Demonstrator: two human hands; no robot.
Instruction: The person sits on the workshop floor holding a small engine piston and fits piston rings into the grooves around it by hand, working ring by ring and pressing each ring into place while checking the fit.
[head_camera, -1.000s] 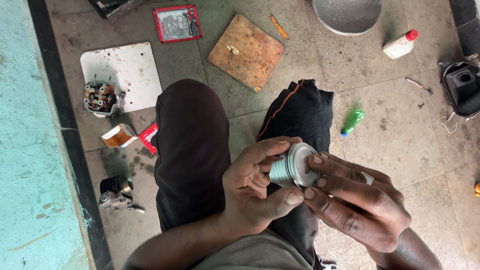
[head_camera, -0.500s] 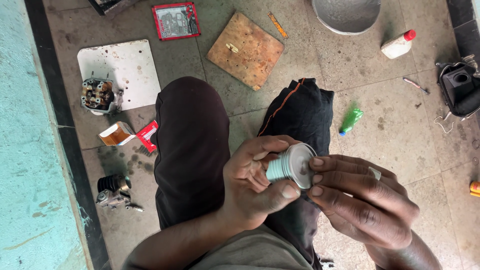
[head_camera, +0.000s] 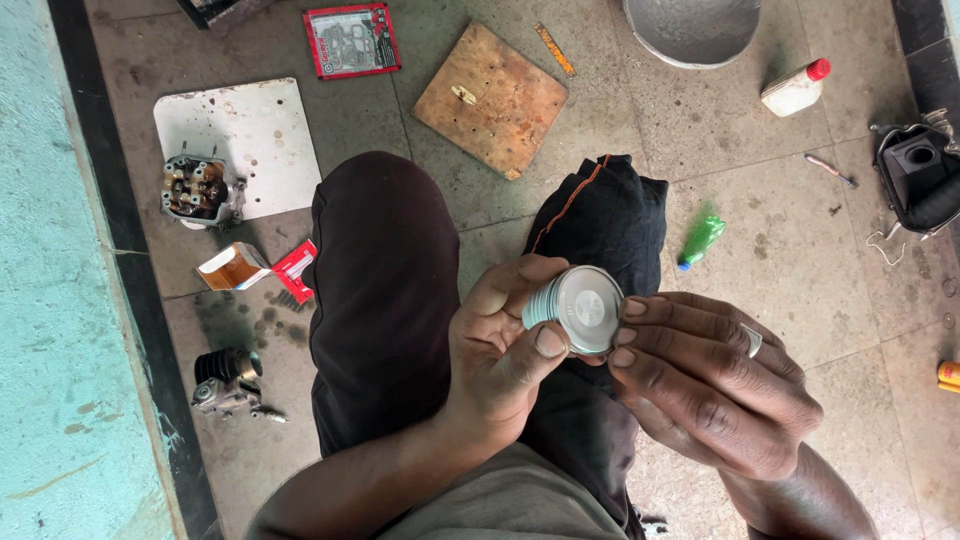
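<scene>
Silver metal catches the light on a small piston (head_camera: 575, 308), held up over the person's knees, above the tiled floor (head_camera: 780, 250). The left hand (head_camera: 500, 345) is curled around its grooved side, thumb pressed against the rim of the flat round top and fingers wrapped behind. The right hand (head_camera: 715, 385), with a ring on one finger, is half closed, its fingertips (head_camera: 632, 332) touching the edge of the top and the groove below it, so both hands have hold of the same part.

On the floor lie an engine head (head_camera: 198, 190) on the corner of a white board (head_camera: 238, 140), a finned cylinder (head_camera: 226, 380), a small orange and white box (head_camera: 232, 268), a wooden square (head_camera: 492, 98), a green bottle (head_camera: 700, 240) and a white bottle with a red cap (head_camera: 795, 88).

The grip looks like the weak point: the piston is smooth and only pinched by fingertips, so a slip could send it down onto the hard tiles and dent its edge. Dust from the dirty floor could also get into the grooves.
</scene>
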